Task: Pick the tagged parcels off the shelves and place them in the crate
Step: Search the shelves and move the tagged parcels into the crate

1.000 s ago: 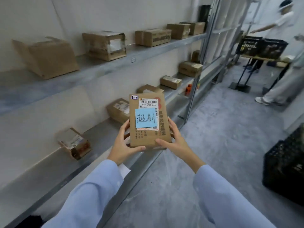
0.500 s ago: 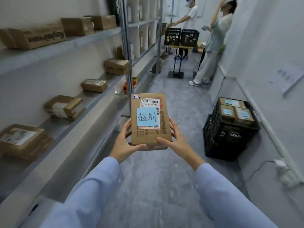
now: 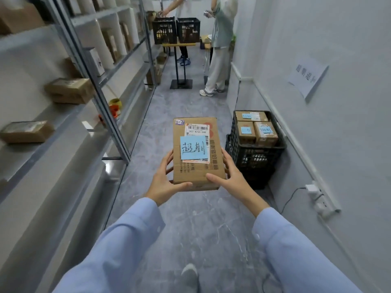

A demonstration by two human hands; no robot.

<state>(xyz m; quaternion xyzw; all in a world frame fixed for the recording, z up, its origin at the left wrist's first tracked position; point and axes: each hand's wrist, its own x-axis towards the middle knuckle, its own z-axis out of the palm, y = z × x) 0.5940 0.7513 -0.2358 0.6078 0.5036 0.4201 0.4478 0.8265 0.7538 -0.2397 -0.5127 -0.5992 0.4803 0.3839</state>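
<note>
Both hands are on one parcel: left hand [image 3: 164, 182] grips the near-left corner of a flat brown cardboard parcel [image 3: 190, 172], thumb across the top face, fingers curled along the side. Right hand [image 3: 232, 178] mirrors it on the near-right corner, thumb on top, fingers wrapped round the edge. Light blue shirt sleeves [image 3: 131, 235] on both arms. Parcel is held in the air at mid-aisle, top face up and roughly level, over the grey marbled floor [image 3: 190, 218]. It sits left of and just short of the black plastic lattice crate [image 3: 254, 157], not touching it. Stuck on the top face: a blue square sticky note [image 3: 193, 147] with handwritten characters, overlapping a white barcode label [image 3: 197, 130]; "1-2" is handwritten at the far-left corner. Crate stands on the floor against the right wall and holds three small cardboard boxes [image 3: 245, 132], each with its own blue note; can't tell whether it is one tall crate or two stacked. Grey metal shelves [image 3: 63, 132] run along the left, with untagged brown boxes on them [image 3: 26, 131] and an orange-and-yellow item [image 3: 114, 105] by an upright. White paper sign [image 3: 307, 78] with characters is on the right wall, and a white plug block [image 3: 312, 190] with a black cable sits lower down. Far end: two people standing beside two more black crates [image 3: 165, 30] on a stand.
</note>
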